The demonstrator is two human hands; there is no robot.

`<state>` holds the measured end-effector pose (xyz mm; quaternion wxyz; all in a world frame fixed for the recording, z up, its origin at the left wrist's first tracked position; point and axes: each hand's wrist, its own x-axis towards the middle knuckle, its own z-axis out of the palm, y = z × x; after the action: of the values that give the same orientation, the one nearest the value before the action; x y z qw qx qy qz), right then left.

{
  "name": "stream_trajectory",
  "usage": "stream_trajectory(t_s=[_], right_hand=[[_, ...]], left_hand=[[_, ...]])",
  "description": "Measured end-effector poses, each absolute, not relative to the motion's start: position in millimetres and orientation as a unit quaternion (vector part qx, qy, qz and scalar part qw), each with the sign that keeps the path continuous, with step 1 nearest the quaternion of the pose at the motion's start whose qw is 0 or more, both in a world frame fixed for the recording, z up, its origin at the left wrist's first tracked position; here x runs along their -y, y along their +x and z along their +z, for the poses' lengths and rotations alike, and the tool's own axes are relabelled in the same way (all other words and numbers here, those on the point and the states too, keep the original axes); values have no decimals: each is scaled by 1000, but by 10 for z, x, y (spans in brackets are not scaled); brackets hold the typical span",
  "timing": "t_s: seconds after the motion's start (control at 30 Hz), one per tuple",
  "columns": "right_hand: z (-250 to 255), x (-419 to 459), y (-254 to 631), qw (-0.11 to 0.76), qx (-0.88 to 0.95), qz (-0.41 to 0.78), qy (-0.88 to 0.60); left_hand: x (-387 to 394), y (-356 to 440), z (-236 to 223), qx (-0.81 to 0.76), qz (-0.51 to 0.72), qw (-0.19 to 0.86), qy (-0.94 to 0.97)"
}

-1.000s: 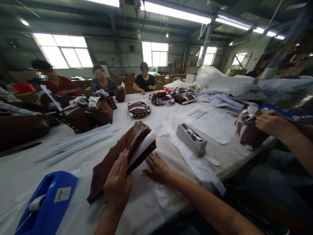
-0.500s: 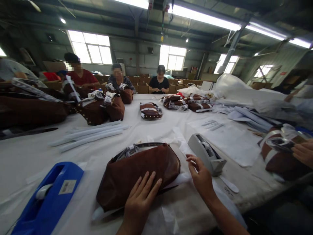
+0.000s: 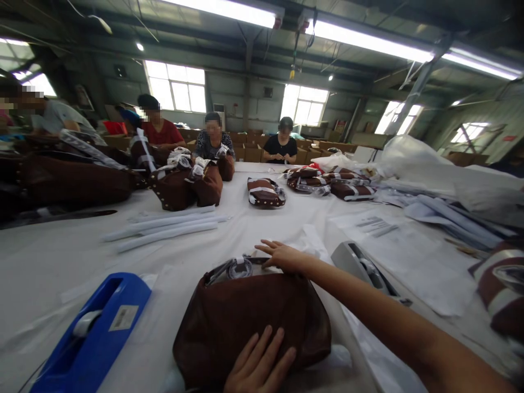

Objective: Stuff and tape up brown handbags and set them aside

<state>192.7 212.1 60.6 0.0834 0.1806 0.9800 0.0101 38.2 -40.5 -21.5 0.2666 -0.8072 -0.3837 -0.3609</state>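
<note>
A brown bag (image 3: 249, 319) lies flat on the white table (image 3: 61, 262) right in front of me. My left hand (image 3: 260, 365) rests flat on its near side with the fingers stretched out. My right hand (image 3: 282, 255) reaches over the bag to its far top edge, fingers extended, touching the rim beside the wrapped handle and hardware (image 3: 231, 268). Neither hand grips anything.
A blue tape dispenser (image 3: 94, 333) stands at my left, a grey tape dispenser (image 3: 366, 268) at my right. White paper rolls (image 3: 164, 229) lie further back. More brown bags (image 3: 184, 188) and several seated people line the far side. Another wrapped bag (image 3: 501, 289) lies at the right edge.
The bag went from tilted up on edge to lying flat and closer to me. My right hand moved from the table beside it up over the bag to its far rim.
</note>
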Motion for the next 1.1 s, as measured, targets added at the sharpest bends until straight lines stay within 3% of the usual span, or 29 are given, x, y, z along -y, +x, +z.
stream_trajectory(t_s=[0.2,0.37,0.7,0.93,1.1], right_hand=[[556,-2169,1680,130,-981,82,122],[817,-2135,1709,137,-981,79,108],[1552,-1908,1899,68,-979,-19,191],[1594,-1457,2235,13,-941,10,339],[1478,-923,2455,-101,-919,29,380]], left_hand=[[362,458,-298,396,-454,272,-750],[368,449,-283,388,-393,263,-791],[404,477,-266,404,-429,240,-771],[431,492,-304,416,-416,228,-776],[449,448,-226,425,-363,234,-796]])
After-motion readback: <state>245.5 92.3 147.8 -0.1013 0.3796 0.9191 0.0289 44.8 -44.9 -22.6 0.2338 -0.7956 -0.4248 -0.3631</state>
